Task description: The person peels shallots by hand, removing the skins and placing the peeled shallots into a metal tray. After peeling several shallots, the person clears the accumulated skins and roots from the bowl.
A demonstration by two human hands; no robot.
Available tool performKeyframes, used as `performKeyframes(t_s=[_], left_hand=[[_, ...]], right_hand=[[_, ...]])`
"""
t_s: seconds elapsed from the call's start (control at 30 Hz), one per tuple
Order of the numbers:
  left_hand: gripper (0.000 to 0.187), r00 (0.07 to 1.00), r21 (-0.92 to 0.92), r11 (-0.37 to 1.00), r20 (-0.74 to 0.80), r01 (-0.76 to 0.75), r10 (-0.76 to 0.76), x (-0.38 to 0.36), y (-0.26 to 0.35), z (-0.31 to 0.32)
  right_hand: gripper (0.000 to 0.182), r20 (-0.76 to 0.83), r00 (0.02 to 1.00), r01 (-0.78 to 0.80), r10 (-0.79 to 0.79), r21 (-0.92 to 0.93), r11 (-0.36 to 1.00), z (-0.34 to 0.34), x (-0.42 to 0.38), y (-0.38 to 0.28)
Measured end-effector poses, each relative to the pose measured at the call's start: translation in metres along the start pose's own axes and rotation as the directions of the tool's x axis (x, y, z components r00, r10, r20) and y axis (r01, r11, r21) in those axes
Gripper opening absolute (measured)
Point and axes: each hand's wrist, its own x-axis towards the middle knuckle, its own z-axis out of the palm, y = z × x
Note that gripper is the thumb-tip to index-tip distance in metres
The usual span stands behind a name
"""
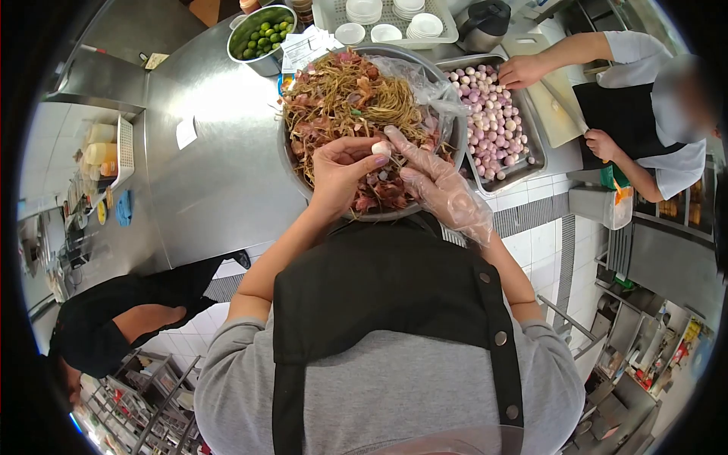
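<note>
Above a large round basin [287, 163] full of reddish peels and dry stems, my left hand [345, 168] is bare and pinches a small white peeled bulb [381, 149] between thumb and fingertips. My right hand [447, 182], in a clear plastic glove, is just right of the bulb with its fingers bent; whether something thin is between them is too small to tell. A clear plastic bag [425, 85] lies over the basin's upper right part. Right of the basin, a metal tray [540, 155] holds many peeled purple-white shallots [493, 125].
A person [644, 114] at the right reaches to the tray and holds a knife [565, 106] by a cutting board [553, 125]. A pot of green limes [265, 38], papers [309, 47] and a rack of white dishes [385, 32] stand behind. Another person [114, 326] is at lower left.
</note>
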Motion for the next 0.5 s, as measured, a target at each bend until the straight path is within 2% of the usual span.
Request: performKeyframes(t_s=[0.03, 0.17, 0.23, 0.27, 0.33, 0.37, 0.43, 0.5], left_hand=[[0.032, 1.0, 0.033, 0.999, 0.012, 0.007, -0.007, 0.0, 0.002, 0.001], [0.029, 0.999, 0.101, 0.995, 0.029, 0.023, -0.026, -0.002, 0.002, -0.003], [0.029, 1.0, 0.126, 0.992, 0.016, 0.019, -0.022, -0.003, 0.001, -0.002], [0.029, 1.0, 0.151, 0.988, 0.001, 0.016, -0.017, -0.004, 0.001, -0.001], [0.029, 1.0, 0.082, 0.997, 0.001, -0.016, 0.016, -0.001, -0.004, 0.0], [0.028, 0.999, 0.01, 0.999, -0.001, -0.05, 0.05, 0.0, -0.005, 0.001], [0.029, 1.0, -0.048, 0.998, -0.003, -0.027, 0.027, 0.001, -0.004, 0.004], [0.029, 1.0, -0.106, 0.994, -0.001, -0.003, 0.003, 0.002, -0.001, 0.006]], right_hand=[[0.05, 0.052, 0.998, 0.033, -0.028, -0.101, 0.994, -0.001, 0.0, -0.002], [0.048, 0.07, 0.996, 0.058, -0.056, -0.022, 0.998, 0.0, 0.002, 0.005], [0.045, 0.032, 0.982, 0.189, -0.187, -0.146, 0.971, 0.0, 0.005, 0.013], [0.045, 0.031, 0.982, 0.19, -0.187, -0.146, 0.971, 0.0, 0.005, 0.017], [0.043, -0.015, 1.0, 0.027, -0.026, 0.076, 0.997, 0.001, 0.007, 0.022], [0.043, -0.014, 1.0, 0.029, -0.028, 0.077, 0.997, 0.001, 0.007, 0.021], [0.043, -0.044, 0.994, -0.087, 0.101, 0.257, 0.963, 0.0, 0.008, 0.02], [0.043, -0.093, 0.993, -0.046, 0.067, 0.213, 0.976, 0.002, 0.006, 0.022]])
